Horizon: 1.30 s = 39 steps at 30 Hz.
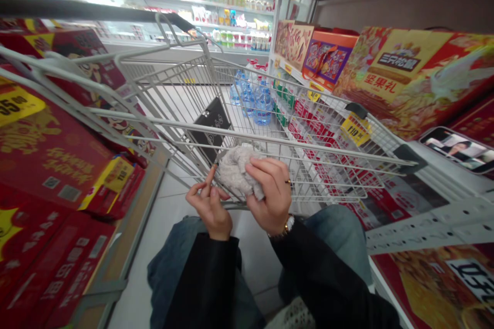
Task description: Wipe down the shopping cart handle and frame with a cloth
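Note:
My right hand (pixel 269 195) grips a fluffy grey-white cloth (pixel 235 172) against the top bar of a wire shopping cart (pixel 304 143). My left hand (pixel 209 206) is beside the cloth, with its fingers apart and its raised index finger close to the cloth's left edge. A flat black box (pixel 210 129) lies inside the cart, beyond the cloth. Blue-labelled water bottles (pixel 262 108) show through the wire mesh, but I cannot tell whether they are in the cart.
Stacked red gift boxes (pixel 50 149) line the left of the aisle. Large red and gold nut gift boxes (pixel 409 77) fill the shelf on the right. Lit drink shelves (pixel 200 5) stand ahead, and my jeans-clad legs (pixel 181 262) show below the cart.

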Available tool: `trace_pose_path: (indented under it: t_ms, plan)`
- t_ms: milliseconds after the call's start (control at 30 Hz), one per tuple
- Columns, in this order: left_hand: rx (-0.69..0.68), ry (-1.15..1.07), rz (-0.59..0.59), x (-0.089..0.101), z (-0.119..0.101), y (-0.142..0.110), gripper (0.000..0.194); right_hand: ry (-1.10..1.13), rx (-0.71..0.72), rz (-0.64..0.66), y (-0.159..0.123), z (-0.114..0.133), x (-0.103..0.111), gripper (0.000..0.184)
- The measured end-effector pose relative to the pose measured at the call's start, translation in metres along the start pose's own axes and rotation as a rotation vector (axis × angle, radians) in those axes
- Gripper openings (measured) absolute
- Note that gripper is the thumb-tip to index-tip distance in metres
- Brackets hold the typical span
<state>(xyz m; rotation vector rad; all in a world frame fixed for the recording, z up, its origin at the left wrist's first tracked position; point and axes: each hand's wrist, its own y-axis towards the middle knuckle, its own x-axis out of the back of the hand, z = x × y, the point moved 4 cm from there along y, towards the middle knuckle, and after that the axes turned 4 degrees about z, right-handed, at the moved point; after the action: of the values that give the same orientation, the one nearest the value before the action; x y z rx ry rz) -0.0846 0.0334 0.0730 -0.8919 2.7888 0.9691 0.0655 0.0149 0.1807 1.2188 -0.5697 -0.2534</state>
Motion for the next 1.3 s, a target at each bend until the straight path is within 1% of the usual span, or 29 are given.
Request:
trace_pose_path:
  t_ms: [33,100,233,300,367,467,533,600,733,800,867,1000,1067,1133,1200,1267,1300]
  plan:
    - [0.004,-0.007,-0.001,0.000,0.001,0.000,0.026,0.000,0.006,-0.009,0.003,0.000,0.002,0.051]
    - [0.012,-0.022,0.003,0.000,0.001,0.000,0.026,-0.006,0.006,0.009,-0.003,-0.005,-0.001,0.051]
    - [0.018,-0.015,0.016,-0.001,-0.003,0.000,0.024,-0.023,-0.021,0.124,-0.040,-0.017,-0.015,0.048]
    - [0.023,-0.005,0.021,-0.001,-0.004,0.001,0.024,-0.019,-0.048,0.141,-0.048,-0.018,-0.016,0.049]
    - [0.029,-0.004,0.018,-0.001,-0.004,0.001,0.024,-0.012,-0.060,0.104,-0.040,-0.016,-0.010,0.050]
    - [0.034,-0.011,0.004,-0.002,-0.004,0.001,0.024,0.000,-0.065,-0.001,-0.014,-0.010,0.005,0.051]
    - [0.028,-0.014,0.001,-0.002,-0.004,0.001,0.023,0.007,-0.072,-0.026,-0.004,-0.010,0.009,0.050]
    - [0.021,-0.013,0.001,-0.003,-0.004,0.001,0.022,0.002,-0.074,0.008,-0.009,-0.013,0.007,0.048]
    - [0.035,-0.011,0.009,-0.003,-0.006,0.001,0.022,-0.029,-0.103,0.109,-0.041,-0.023,-0.004,0.044]
    - [0.041,-0.011,0.018,-0.003,-0.007,0.001,0.022,-0.026,-0.135,0.124,-0.047,-0.025,-0.004,0.044]
    - [0.039,-0.008,0.022,-0.003,-0.007,0.001,0.022,-0.018,-0.139,0.103,-0.038,-0.021,0.001,0.047]
    - [0.023,-0.002,0.009,-0.003,-0.005,0.001,0.022,-0.014,-0.076,-0.002,-0.007,-0.012,0.016,0.053]
    - [0.019,-0.006,0.002,-0.003,-0.004,0.002,0.022,-0.020,-0.064,-0.001,-0.006,-0.014,0.018,0.053]
    - [0.023,-0.014,0.000,-0.004,-0.004,0.002,0.022,-0.034,-0.069,0.048,-0.017,-0.018,0.013,0.052]
    - [0.033,-0.019,0.002,-0.004,-0.005,0.002,0.022,-0.048,-0.091,0.103,-0.034,-0.024,0.008,0.050]
    - [0.040,-0.024,0.007,-0.004,-0.006,0.001,0.022,-0.052,-0.125,0.133,-0.047,-0.028,0.005,0.049]
    - [0.041,-0.028,0.009,-0.004,-0.007,0.001,0.022,-0.050,-0.136,0.136,-0.049,-0.029,0.005,0.049]
